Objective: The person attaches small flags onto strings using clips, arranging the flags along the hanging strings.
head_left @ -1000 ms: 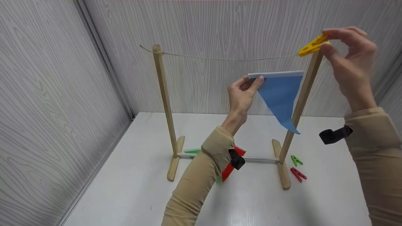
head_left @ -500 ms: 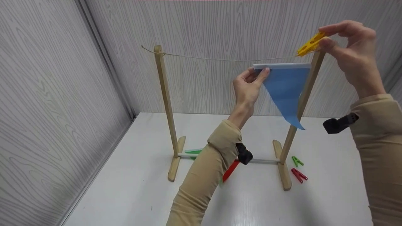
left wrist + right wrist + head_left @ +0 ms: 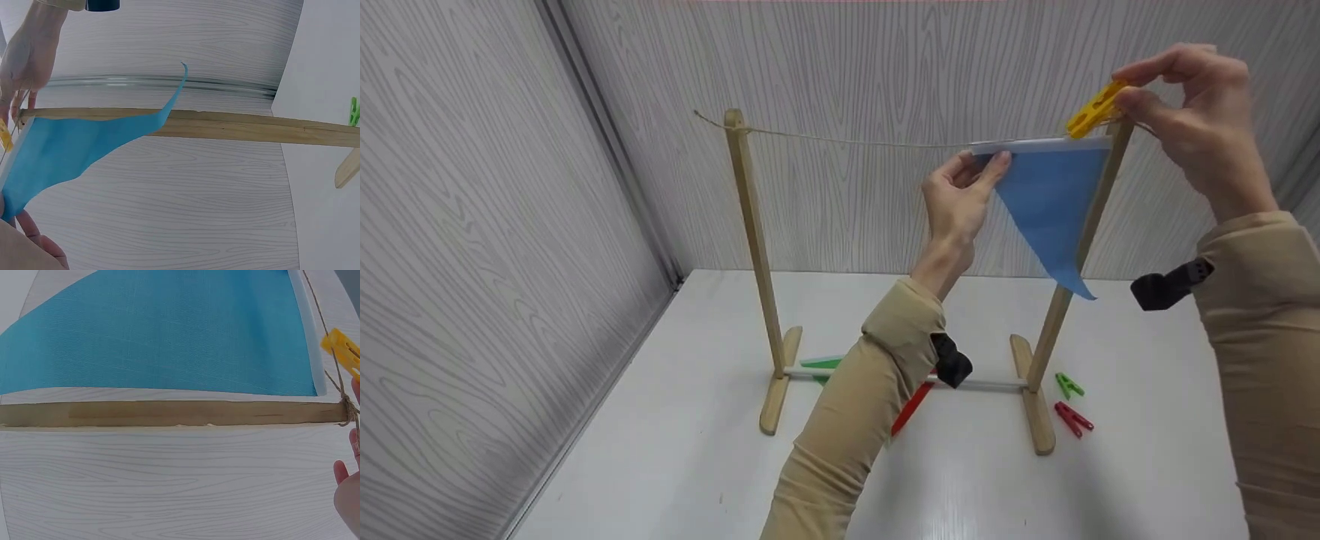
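Observation:
A blue triangular pennant (image 3: pixel 1051 202) with a white top edge hangs from my left hand (image 3: pixel 958 202), which pinches it near its upper left corner. Its top edge lies close to the string (image 3: pixel 855 140) tied between two wooden posts; whether they touch, I cannot tell. My right hand (image 3: pixel 1207 124) pinches a yellow clothespin (image 3: pixel 1095 111) by its handle end near the top of the right post (image 3: pixel 1099 196). The clothespin's tip is at the string, over the pennant's top edge in the head view. In the right wrist view, the pennant (image 3: pixel 185 332) shows a narrow gap to the knotted string (image 3: pixel 323 320).
A green clothespin (image 3: pixel 1069 385) and a red clothespin (image 3: pixel 1073 418) lie right of the stand's right foot (image 3: pixel 1036 409). Green (image 3: pixel 821 363) and red (image 3: pixel 911 409) pennants lie by the white crossbar (image 3: pixel 990 383), partly behind my left sleeve. The left post (image 3: pixel 750 217) stands upright.
My left hand has raised the blue pennant and moved it right, up to the string. My right hand has shifted slightly up and left, with the yellow clothespin now tilted more steeply.

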Action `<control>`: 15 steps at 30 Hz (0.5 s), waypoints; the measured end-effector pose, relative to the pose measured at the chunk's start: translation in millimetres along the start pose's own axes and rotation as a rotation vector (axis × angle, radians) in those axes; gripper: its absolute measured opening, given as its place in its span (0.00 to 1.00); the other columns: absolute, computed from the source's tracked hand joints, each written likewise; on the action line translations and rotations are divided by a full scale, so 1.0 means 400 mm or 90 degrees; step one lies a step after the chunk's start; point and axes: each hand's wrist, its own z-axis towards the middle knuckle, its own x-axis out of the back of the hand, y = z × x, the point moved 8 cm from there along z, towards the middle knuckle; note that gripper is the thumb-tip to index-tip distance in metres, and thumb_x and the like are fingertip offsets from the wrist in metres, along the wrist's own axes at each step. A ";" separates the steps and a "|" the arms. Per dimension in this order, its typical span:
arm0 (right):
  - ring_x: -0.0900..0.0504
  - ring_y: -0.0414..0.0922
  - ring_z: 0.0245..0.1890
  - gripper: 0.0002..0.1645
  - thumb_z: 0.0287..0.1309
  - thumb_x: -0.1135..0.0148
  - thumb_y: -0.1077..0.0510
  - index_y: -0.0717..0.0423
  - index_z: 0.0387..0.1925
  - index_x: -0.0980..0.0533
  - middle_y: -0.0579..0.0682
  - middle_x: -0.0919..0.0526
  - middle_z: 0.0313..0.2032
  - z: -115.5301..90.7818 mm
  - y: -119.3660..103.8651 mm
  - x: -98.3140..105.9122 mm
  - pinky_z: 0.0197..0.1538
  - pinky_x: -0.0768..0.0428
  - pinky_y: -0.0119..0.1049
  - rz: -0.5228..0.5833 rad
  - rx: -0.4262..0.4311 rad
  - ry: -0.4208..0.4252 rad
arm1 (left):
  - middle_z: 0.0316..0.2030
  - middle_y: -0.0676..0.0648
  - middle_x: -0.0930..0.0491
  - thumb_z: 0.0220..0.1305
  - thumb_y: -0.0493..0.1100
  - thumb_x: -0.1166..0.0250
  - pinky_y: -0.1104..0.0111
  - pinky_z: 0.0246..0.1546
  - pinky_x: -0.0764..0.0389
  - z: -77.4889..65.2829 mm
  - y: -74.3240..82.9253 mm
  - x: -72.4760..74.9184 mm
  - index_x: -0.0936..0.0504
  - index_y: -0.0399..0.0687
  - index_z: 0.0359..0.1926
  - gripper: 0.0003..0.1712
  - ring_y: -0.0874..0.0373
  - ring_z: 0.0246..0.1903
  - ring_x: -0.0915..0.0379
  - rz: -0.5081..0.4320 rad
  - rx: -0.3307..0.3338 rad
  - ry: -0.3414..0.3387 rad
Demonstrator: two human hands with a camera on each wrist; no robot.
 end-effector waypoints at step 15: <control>0.39 0.29 0.52 0.08 0.64 0.36 0.66 0.65 0.42 0.16 0.27 0.31 0.38 0.018 -0.043 -0.034 0.58 0.42 0.27 -0.072 0.047 -0.072 | 0.49 0.34 0.15 0.65 0.37 0.31 0.81 0.45 0.20 0.003 0.015 -0.009 0.18 0.32 0.52 0.17 0.66 0.39 0.19 0.010 -0.015 -0.003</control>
